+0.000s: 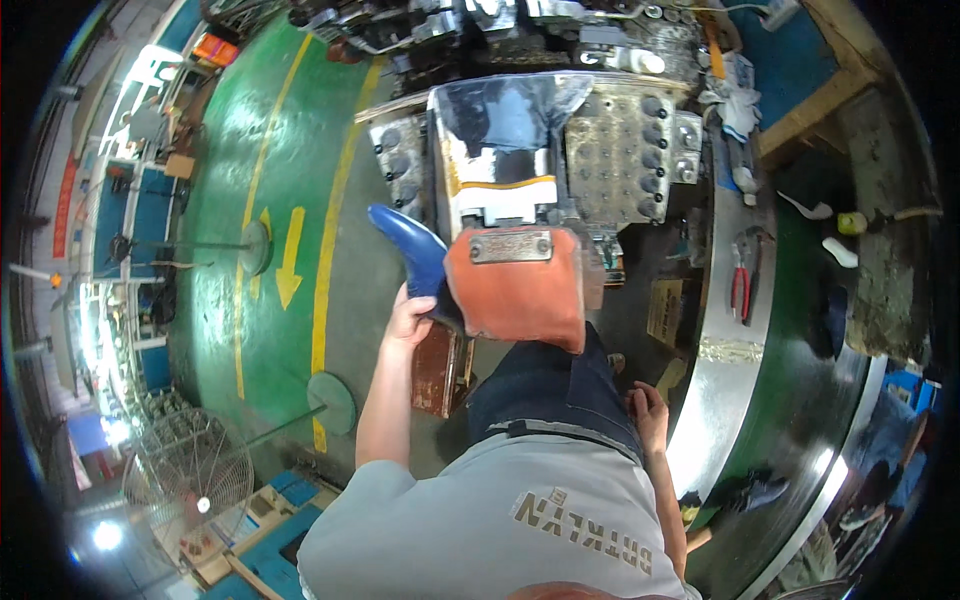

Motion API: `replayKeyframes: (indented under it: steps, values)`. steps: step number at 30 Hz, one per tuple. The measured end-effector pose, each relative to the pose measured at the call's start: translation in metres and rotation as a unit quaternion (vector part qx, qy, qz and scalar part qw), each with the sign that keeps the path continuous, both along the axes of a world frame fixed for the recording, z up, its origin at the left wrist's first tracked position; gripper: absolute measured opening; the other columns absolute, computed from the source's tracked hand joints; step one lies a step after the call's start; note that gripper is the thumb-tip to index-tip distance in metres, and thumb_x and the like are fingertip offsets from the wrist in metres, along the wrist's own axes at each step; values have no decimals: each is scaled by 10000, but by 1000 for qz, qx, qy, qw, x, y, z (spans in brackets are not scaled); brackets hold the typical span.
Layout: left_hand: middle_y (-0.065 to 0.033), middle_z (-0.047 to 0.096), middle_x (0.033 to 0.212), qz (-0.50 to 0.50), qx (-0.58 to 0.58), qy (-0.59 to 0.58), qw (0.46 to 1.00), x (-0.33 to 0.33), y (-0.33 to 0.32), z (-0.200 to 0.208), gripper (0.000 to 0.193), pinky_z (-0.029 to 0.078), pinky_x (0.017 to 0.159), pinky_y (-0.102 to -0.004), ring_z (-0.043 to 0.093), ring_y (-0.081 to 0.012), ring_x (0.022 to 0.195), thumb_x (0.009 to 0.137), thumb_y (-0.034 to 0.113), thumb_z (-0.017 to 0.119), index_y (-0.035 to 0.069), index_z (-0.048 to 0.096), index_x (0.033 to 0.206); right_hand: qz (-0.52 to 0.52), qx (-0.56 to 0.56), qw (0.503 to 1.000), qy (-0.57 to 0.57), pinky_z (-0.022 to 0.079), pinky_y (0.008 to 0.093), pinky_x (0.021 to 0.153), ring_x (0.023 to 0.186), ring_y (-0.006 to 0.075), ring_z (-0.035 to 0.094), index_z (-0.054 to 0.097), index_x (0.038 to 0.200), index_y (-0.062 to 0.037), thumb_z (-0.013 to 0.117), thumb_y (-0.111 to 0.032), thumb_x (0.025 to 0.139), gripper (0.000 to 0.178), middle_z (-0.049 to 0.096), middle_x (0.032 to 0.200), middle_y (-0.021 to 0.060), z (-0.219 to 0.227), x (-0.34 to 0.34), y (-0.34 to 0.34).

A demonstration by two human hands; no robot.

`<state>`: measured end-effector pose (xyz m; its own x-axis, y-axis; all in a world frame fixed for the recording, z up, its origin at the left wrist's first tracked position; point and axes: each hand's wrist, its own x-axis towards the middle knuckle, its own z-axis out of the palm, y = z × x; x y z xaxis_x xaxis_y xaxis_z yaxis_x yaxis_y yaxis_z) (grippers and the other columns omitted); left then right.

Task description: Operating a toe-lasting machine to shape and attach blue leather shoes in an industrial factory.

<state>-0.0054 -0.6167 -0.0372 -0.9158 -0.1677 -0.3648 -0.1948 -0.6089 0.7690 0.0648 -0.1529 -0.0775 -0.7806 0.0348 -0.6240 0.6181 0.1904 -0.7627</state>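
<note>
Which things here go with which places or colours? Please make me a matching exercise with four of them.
Things:
1. Shoe-shaped piece
2. Right hand
3. Pliers
4. Arrow

Places, colours:
A. Red-handled, on the grey ledge
B. Yellow, marked on the green floor
C. Blue, held in the left hand
D. Low beside the dark trousers

Right pairs: 1-C, 2-D, 3-A, 4-B.

Factory workshop, heavy metal machine (615,150), green floor (215,300) with yellow lines (321,320), red-handled pliers (740,288), caged fan (190,475)
</note>
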Motion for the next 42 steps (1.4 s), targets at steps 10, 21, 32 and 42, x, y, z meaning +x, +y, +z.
replayKeyframes:
  steps: [10,21,32,42]
  values:
    - [-323,537,1259,-86,52,166,981,50,21,138,1001,472,985,-570,562,-452,1160,575,310,789,1,359,1426,61,-23,997,50,499,261,802,878,139,633,615,1172,42,543,-138,976,276,683,965,105,38,-41,-13]
    - [-134,558,1320,-310,118,70,941,-18,157,127,1035,357,1094,-370,527,-248,1238,461,60,831,-26,409,1402,227,-271,903,245,336,442,1099,1286,302,465,104,1525,-40,845,-266,735,1106,486,1356,199,160,-68,-41]
    - [-155,538,1321,-230,-558,273,749,-84,236,160,469,360,1070,-387,489,-299,1247,830,94,678,2,561,1275,-391,-472,790,-12,489,424,947,1121,270,576,410,1386,-85,718,-389,826,708,569,1254,121,68,-7,83]
    - [-228,589,1240,-92,-822,240,509,-145,141,148,373,406,995,-440,551,-377,1135,985,229,524,-44,568,1236,-766,-160,579,228,558,409,812,1004,275,603,500,1226,-16,680,-422,886,560,585,1116,165,-85,138,356]
